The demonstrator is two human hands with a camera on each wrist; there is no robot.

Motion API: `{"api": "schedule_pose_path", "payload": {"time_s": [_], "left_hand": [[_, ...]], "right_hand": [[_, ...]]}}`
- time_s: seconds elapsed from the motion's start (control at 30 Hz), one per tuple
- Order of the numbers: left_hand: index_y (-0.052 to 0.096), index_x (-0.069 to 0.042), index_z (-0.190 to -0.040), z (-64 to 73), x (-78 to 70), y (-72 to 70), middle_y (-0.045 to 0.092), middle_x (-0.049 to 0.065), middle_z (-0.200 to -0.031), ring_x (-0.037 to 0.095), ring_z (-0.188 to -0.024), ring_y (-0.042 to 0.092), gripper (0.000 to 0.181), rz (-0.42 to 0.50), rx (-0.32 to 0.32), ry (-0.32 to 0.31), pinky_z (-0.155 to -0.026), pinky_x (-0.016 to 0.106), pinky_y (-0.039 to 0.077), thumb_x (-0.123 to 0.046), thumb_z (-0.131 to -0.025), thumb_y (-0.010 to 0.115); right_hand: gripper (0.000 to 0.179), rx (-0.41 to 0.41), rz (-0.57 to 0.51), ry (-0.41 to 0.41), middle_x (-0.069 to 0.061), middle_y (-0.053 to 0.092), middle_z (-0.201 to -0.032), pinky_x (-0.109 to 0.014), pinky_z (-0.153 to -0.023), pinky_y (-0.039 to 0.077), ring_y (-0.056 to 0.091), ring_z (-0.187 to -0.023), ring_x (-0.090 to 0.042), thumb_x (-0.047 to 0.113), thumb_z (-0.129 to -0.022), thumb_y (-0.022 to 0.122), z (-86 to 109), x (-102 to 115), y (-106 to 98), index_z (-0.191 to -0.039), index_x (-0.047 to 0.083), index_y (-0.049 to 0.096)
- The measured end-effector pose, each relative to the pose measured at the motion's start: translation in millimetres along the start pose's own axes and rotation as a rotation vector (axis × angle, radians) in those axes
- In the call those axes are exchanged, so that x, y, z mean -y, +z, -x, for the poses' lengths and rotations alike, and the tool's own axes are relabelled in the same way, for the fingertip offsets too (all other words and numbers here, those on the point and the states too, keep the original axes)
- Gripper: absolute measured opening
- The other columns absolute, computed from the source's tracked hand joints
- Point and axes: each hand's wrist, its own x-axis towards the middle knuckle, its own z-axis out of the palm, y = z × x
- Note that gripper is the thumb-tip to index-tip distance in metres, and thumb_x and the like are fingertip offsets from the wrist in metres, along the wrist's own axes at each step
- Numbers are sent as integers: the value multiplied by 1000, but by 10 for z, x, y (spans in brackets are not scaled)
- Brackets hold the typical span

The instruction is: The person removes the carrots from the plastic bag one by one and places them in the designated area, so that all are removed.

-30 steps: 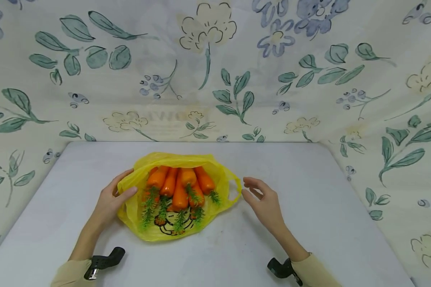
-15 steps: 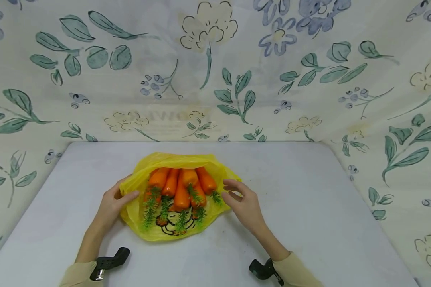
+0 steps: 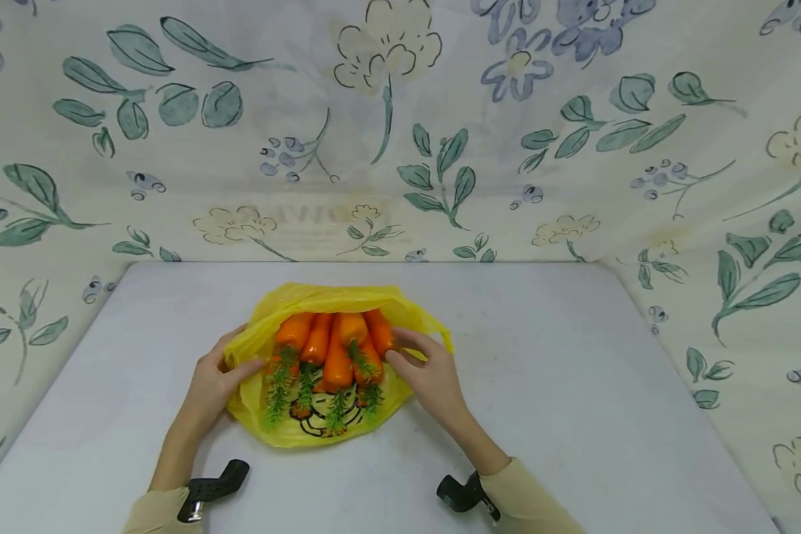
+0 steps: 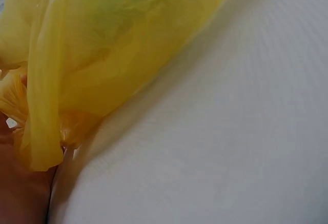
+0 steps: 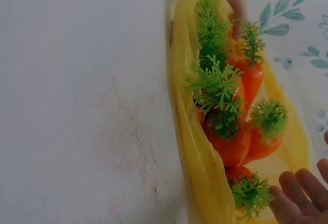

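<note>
A yellow plastic bag [image 3: 327, 298] lies on its side with its mouth facing me and a black drawing inside. Several orange carrots [image 3: 337, 365] with feathery green tops are bunched in it. My left hand [image 3: 210, 382] grips the bag's left rim, thumb inside the mouth; in the left wrist view, yellow film [image 4: 107, 80] covers much of that hand. My right hand [image 3: 437, 382] reaches into the mouth, its fingertips right at the rightmost carrot [image 3: 377, 328]. In the right wrist view, its spread fingers [image 5: 300, 188] reach that carrot's green top [image 5: 251, 196].
Under the bag is a white tabletop [image 3: 574, 386], faintly smudged in front of the bag. A floral cloth [image 3: 480, 163] hangs behind it and along both sides. Black wrist cameras [image 3: 213, 489] sit at both beige sleeves [image 3: 523, 500].
My right hand has moved left from beside the bag's right handle, past the rim to the rightmost carrot. My left hand has shifted slightly right, still holding the rim.
</note>
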Motion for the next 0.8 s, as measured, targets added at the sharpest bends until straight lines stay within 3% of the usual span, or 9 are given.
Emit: {"api": "schedule_pose_path", "payload": {"time_s": [0.4,0.67,0.8], "left_hand": [[38,-8,-152,2,19,-23,44,18,-148,-6,-111,46,61,46,-24,-7,-86,8,42,-29,-98,60],[41,-7,-150,21,50,-26,48,-6,-142,-7,-112,47,59,50,-34,15,-86,7,42,-26,-98,60],[40,-6,-151,6,50,-8,47,-7,-142,-7,-113,47,60,67,-23,24,-87,7,42,-25,-98,60]], "right_hand": [[45,-21,31,22,-13,62,-132,-33,-97,51,58,-121,-26,15,-92,70,-187,-37,154,-134,5,61],[45,-22,17,51,-13,63,-132,-36,-97,51,57,-124,-26,14,-91,70,-296,-31,242,-135,6,60],[46,-15,14,77,-11,61,-135,-37,-96,51,58,-123,-27,17,-91,70,-332,-39,301,-135,8,60]]}}
